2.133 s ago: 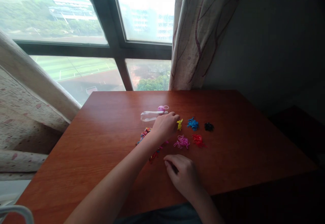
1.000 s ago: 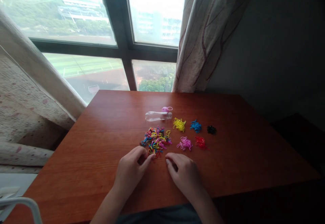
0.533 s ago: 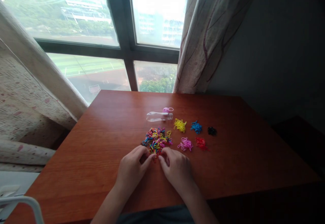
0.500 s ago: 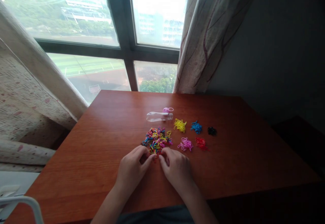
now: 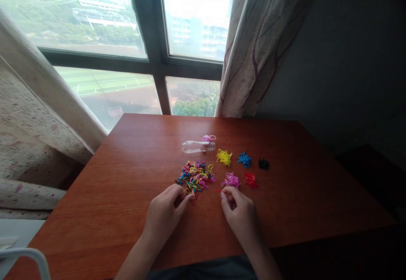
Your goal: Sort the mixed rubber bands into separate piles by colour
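The right hand (image 5: 242, 212) has just been drawn off toward the right of the frame, away from the mixed pile (image 5: 195, 175) of small coloured loops near the middle, where it was seen beside the left hand (image 5: 165, 210) half a second ago. A red loop (image 5: 218, 190) is now shown at its fingertips, apparently pinched between thumb and forefinger, just below and left of the pink heap (image 5: 231, 180). By this, it is judged, one red piece has been taken out of the mixture, while many loops of several colours are left there.

The left hand has been kept at the lower edge of the mixed pile, its fingers curled and its thumb brought close to a few red bits; whether anything is gripped there cannot be told.

Right of centre, the separate heaps are seen unaltered: the yellow heap (image 5: 224, 157), the blue heap (image 5: 244, 159) and the black heap (image 5: 263, 164) are set in an upper row, with the pink heap and the red heap (image 5: 250, 180) below. The red loop has not been brought to the red heap. Above the mixed pile, the clear bottle (image 5: 196, 146) is left lying on the counter (image 5: 111, 195), a pink cap (image 5: 207, 138) just behind its neck.
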`<action>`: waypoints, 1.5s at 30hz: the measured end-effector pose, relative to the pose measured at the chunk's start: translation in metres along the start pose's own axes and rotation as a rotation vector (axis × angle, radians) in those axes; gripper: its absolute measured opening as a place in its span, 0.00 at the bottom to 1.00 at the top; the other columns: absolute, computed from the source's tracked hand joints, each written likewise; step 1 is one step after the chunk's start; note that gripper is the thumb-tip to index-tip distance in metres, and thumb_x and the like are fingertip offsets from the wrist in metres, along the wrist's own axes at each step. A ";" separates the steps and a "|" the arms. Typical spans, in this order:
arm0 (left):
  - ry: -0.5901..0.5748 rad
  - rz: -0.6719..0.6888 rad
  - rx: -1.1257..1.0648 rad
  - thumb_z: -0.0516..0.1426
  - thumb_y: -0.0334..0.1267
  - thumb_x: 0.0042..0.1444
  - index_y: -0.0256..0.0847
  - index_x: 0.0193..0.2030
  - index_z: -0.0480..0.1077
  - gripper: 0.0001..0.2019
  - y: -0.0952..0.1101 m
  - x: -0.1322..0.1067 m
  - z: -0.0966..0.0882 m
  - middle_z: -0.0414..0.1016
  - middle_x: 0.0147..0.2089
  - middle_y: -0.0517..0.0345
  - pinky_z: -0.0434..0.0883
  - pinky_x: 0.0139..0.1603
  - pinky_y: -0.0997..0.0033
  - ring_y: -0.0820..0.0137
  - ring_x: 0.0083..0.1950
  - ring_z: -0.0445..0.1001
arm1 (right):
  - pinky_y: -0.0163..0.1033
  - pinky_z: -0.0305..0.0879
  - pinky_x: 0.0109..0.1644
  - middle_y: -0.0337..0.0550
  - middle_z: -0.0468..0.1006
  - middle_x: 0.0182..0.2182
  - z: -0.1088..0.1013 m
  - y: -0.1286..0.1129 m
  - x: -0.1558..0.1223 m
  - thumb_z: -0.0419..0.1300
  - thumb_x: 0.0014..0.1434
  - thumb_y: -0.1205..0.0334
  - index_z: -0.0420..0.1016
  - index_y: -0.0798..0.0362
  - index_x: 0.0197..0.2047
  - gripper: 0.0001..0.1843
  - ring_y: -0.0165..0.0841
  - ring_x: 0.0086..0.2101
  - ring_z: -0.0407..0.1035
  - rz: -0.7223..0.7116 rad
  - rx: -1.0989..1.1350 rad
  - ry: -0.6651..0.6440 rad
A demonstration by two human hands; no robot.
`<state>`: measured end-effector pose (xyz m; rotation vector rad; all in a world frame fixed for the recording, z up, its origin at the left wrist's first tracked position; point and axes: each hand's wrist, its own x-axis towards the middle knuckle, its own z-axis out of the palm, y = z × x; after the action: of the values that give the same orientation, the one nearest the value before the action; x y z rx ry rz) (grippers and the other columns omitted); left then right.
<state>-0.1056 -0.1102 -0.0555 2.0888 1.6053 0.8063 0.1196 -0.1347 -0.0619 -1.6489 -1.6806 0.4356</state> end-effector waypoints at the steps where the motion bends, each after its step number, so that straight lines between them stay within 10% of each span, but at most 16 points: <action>1: -0.011 0.003 -0.007 0.55 0.44 0.62 0.42 0.28 0.65 0.13 0.001 0.000 -0.001 0.70 0.28 0.63 0.62 0.31 0.75 0.73 0.29 0.69 | 0.32 0.58 0.31 0.37 0.75 0.24 -0.009 0.010 0.001 0.53 0.65 0.59 0.73 0.50 0.35 0.10 0.30 0.24 0.70 0.018 -0.036 0.051; 8: -0.065 0.012 -0.052 0.53 0.43 0.64 0.43 0.36 0.70 0.09 0.007 0.001 -0.005 0.73 0.33 0.62 0.64 0.34 0.74 0.72 0.32 0.71 | 0.35 0.59 0.30 0.39 0.76 0.24 -0.063 0.069 0.018 0.53 0.64 0.52 0.75 0.50 0.36 0.14 0.34 0.25 0.72 0.085 -0.330 0.218; 15: -0.067 0.013 -0.058 0.52 0.43 0.65 0.44 0.38 0.71 0.09 0.007 0.001 -0.006 0.74 0.35 0.61 0.65 0.35 0.73 0.72 0.33 0.71 | 0.36 0.61 0.32 0.40 0.78 0.26 -0.066 0.080 0.016 0.54 0.64 0.50 0.76 0.50 0.38 0.15 0.35 0.27 0.74 0.112 -0.344 0.199; 35: 0.034 -0.046 -0.064 0.53 0.41 0.63 0.43 0.37 0.73 0.09 0.006 0.002 -0.007 0.77 0.35 0.59 0.68 0.35 0.73 0.70 0.34 0.74 | 0.35 0.48 0.30 0.37 0.68 0.20 0.007 -0.006 -0.002 0.47 0.64 0.66 0.64 0.51 0.23 0.17 0.29 0.23 0.64 -0.180 -0.136 -0.078; 45: -0.008 0.000 0.043 0.53 0.38 0.62 0.45 0.42 0.71 0.07 0.006 -0.003 -0.007 0.76 0.37 0.59 0.69 0.36 0.72 0.69 0.37 0.75 | 0.34 0.61 0.39 0.42 0.80 0.32 0.007 -0.014 0.000 0.50 0.67 0.62 0.76 0.50 0.37 0.13 0.34 0.34 0.74 -0.142 -0.077 -0.157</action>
<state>-0.1061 -0.1151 -0.0468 2.1186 1.6329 0.7693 0.1042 -0.1347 -0.0571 -1.5713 -1.9382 0.4456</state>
